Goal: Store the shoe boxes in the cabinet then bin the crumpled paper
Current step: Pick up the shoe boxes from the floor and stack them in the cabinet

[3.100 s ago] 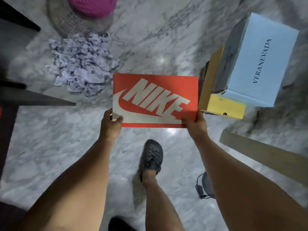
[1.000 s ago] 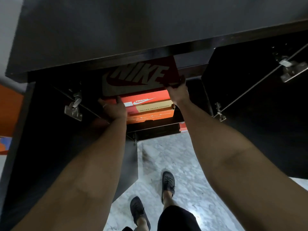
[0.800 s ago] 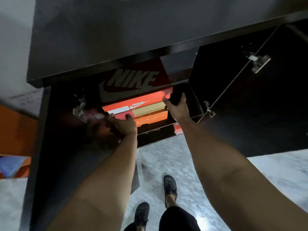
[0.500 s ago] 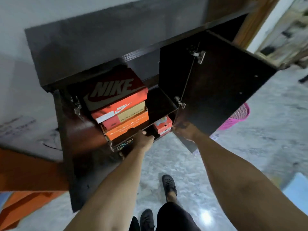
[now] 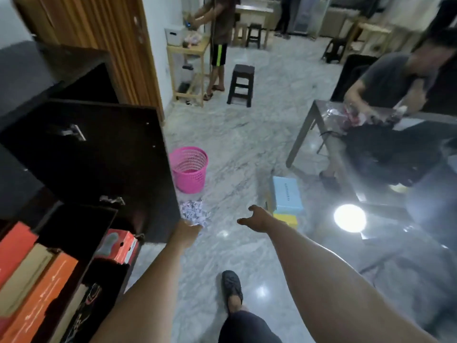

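Two bare hands are hanging over the glossy grey-veined marble floor (image 5: 237, 134), both holding nothing: the left hand (image 5: 186, 231) is sitting at the lower corner of the dark matte cabinet door (image 5: 103, 167), its fingers hidden so I cannot tell how they lie, while the right hand (image 5: 257, 219) is reaching out with fingers spread and loosely bent. At nine o'clock, the dark wooden cabinet (image 5: 61, 78) is standing open, showing the flat ends of stacked red, tan and orange cardboard shoe boxes (image 5: 32, 273), with a smaller red box (image 5: 121, 246) on the lower shelf. Half a second ago the hands were at the shelf and door edges; now they are lying apart from the boxes and the view is turning into the room. At twelve o'clock from the left hand, a heap of crumpled white paper (image 5: 195, 214) is lying just beside the door's edge, and beyond it a pink perforated plastic basket (image 5: 190, 169) is standing upright. At one o'clock from the right hand, a pale blue rectangular shoe box (image 5: 286, 194) is resting on a yellow box (image 5: 285, 220). Open floor is stretching between the paper and these boxes. A dark glass-topped table (image 5: 371, 125) is bounding the right side.
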